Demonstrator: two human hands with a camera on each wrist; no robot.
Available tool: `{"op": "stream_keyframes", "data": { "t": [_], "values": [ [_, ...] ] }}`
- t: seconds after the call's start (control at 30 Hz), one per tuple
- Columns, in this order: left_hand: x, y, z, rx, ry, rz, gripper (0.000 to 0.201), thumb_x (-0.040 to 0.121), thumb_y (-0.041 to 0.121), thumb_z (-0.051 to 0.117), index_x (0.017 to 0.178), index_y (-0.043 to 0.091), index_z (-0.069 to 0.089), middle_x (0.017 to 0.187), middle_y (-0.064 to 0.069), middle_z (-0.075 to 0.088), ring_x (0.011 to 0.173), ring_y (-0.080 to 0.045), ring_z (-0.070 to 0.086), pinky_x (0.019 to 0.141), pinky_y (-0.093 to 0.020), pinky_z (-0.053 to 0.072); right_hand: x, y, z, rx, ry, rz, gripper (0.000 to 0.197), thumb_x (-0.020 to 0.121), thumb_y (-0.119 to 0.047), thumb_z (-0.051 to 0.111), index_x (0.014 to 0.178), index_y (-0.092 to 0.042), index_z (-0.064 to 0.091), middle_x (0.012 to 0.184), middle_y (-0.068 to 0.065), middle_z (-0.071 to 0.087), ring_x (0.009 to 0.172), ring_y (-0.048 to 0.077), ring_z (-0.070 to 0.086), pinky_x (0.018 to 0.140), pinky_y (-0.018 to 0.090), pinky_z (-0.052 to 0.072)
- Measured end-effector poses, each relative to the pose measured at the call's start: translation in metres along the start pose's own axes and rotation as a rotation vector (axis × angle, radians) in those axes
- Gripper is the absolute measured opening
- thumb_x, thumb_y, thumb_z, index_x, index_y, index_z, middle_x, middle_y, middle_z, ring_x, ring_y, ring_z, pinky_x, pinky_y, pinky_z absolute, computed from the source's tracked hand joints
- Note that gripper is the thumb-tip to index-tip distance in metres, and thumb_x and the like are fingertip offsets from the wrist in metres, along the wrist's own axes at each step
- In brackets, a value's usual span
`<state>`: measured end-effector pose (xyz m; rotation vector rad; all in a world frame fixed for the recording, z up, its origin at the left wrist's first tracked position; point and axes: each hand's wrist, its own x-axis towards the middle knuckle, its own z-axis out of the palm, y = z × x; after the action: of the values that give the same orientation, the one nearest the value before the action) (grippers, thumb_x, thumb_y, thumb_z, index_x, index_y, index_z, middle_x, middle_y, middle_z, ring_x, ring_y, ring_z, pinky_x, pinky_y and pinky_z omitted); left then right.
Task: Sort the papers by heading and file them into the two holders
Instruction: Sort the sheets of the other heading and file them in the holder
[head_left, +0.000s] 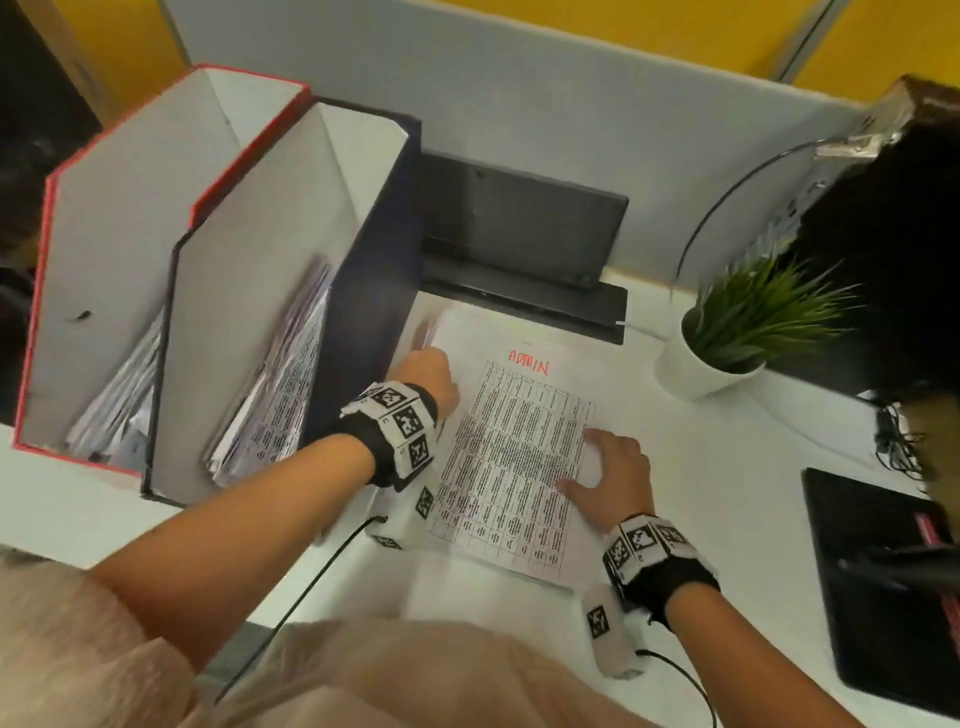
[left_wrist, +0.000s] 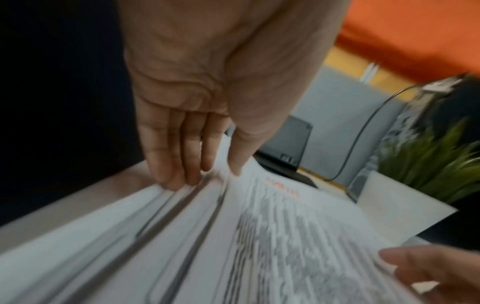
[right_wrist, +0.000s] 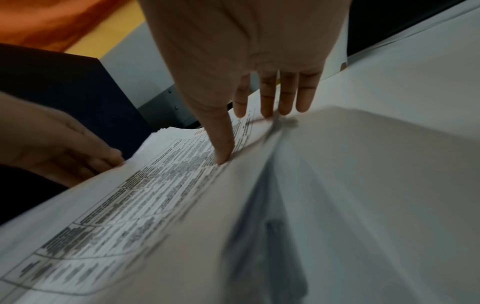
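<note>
Right hand: your right hand (head_left: 613, 478) lies at the right edge of the paper stack (head_left: 511, 457). In the right wrist view its fingers (right_wrist: 285, 96) are straight and its thumb tip presses the printed top sheet; nothing is gripped.
Left hand: your left hand (head_left: 428, 376) sits at the stack's upper left edge. The left wrist view shows straight fingers (left_wrist: 166, 148) reaching down onto the fanned sheet edges, thumb on the top sheet; whether any sheet is pinched cannot be told through the blur.
Paper stack: it lies flat on the white bench (head_left: 727, 519), between your two hands. The top sheet carries a printed table and the red handwritten heading "ADMIN" (head_left: 529, 362).
Dark blue holder: the dark blue holder (head_left: 374, 249) stands upright just left of the stack, with printed papers leaning inside it.
Red holder: the red holder (head_left: 36, 312) stands beside the blue one on its far left side, touching or nearly so, also with papers inside.
Black device: a black device (head_left: 524, 228) sits just beyond the stack, against the grey partition (head_left: 571, 104).
Potted plant: a green plant in a white pot (head_left: 701, 364) stands to the right of the stack, apart from it.
</note>
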<state>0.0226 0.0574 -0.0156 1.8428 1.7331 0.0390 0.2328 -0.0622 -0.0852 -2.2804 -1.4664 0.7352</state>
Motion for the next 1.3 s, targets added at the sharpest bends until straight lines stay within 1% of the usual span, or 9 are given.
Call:
{"op": "stream_keyframes", "data": {
  "t": [0.13,0.23,0.47,0.63,0.7,0.8,1.0,1.13,1.3],
  "values": [
    [0.010,-0.021,0.023,-0.029,0.003,-0.105,0.032,0.083,0.034,0.066,0.074,0.004,0.060,0.067,-0.005,0.060,0.056,-0.017,0.054,0.045,-0.022,0.037,-0.005,-0.002,0.002,-0.057,-0.055,-0.064,0.071,0.070,-0.035,0.078,0.133,-0.026,0.045,0.136,0.000,0.044,0.128,0.020,0.033,0.107,0.031,0.027],
    [0.012,-0.026,0.028,-0.094,0.079,-0.085,0.043,0.075,0.037,0.074,0.053,0.012,0.047,0.051,0.000,0.049,0.043,-0.010,0.047,0.038,-0.017,0.031,-0.007,-0.007,0.004,-0.045,-0.143,-0.117,0.072,0.072,-0.034,0.077,0.135,-0.026,0.042,0.141,-0.003,0.041,0.132,0.018,0.030,0.109,0.031,0.024],
    [0.008,-0.021,0.027,-0.076,0.138,-0.032,0.039,0.087,0.023,0.064,0.056,0.008,0.046,0.067,-0.006,0.049,0.056,-0.020,0.049,0.051,-0.028,0.042,-0.001,-0.012,0.000,0.080,-0.132,-0.073,0.067,0.074,-0.029,0.076,0.134,-0.028,0.045,0.139,-0.005,0.044,0.132,0.016,0.032,0.108,0.026,0.024],
    [-0.010,-0.020,0.029,-0.246,0.335,0.267,0.021,0.091,0.009,0.056,0.109,0.002,0.065,0.106,-0.012,0.061,0.097,-0.024,0.059,0.084,-0.029,0.048,0.009,-0.011,-0.012,0.326,-0.120,0.057,0.065,0.076,-0.024,0.075,0.132,-0.022,0.043,0.121,0.001,0.055,0.117,0.014,0.047,0.093,0.023,0.036],
    [-0.014,-0.017,0.031,-0.526,0.258,0.225,0.026,0.091,0.004,0.055,0.116,0.007,0.061,0.108,-0.005,0.063,0.092,-0.015,0.061,0.080,-0.019,0.052,0.013,-0.012,-0.016,0.480,-0.085,0.154,0.069,0.075,-0.022,0.076,0.133,-0.021,0.039,0.110,0.001,0.054,0.110,0.018,0.052,0.085,0.024,0.041],
    [-0.017,-0.013,0.034,-0.768,0.091,0.145,0.027,0.089,-0.004,0.049,0.096,0.018,0.062,0.092,0.001,0.062,0.079,-0.013,0.058,0.065,-0.018,0.048,0.016,-0.010,-0.021,0.611,-0.043,0.255,0.074,0.071,-0.019,0.080,0.132,-0.024,0.038,0.105,0.003,0.053,0.095,0.017,0.055,0.065,0.017,0.042],
    [-0.010,-0.008,0.026,-0.921,-0.074,0.053,0.037,0.083,-0.017,0.044,0.065,0.011,0.062,0.091,-0.013,0.065,0.100,-0.031,0.059,0.101,-0.045,0.042,0.010,0.001,-0.018,0.659,0.081,0.280,0.083,0.064,-0.011,0.084,0.133,-0.015,0.037,0.109,0.005,0.049,0.099,0.018,0.050,0.084,0.022,0.042],
    [0.000,-0.014,0.021,-0.765,-0.078,0.059,0.039,0.085,-0.014,0.036,0.080,0.008,0.068,0.095,-0.011,0.068,0.094,-0.022,0.061,0.096,-0.041,0.047,0.008,0.002,-0.022,0.713,0.047,0.166,0.012,0.075,0.005,0.070,0.083,0.001,0.062,0.072,0.004,0.056,0.065,0.008,0.051,0.050,0.000,0.040],
    [0.017,-0.021,0.020,-0.466,0.138,-0.078,0.012,0.087,0.009,0.062,0.095,0.002,0.067,0.102,-0.015,0.068,0.092,-0.027,0.066,0.081,-0.038,0.056,0.008,0.002,-0.020,0.987,0.029,0.263,0.036,0.078,0.023,0.042,0.063,-0.006,0.055,0.064,0.008,0.051,0.056,0.016,0.047,0.038,0.009,0.039]
  ]
}}
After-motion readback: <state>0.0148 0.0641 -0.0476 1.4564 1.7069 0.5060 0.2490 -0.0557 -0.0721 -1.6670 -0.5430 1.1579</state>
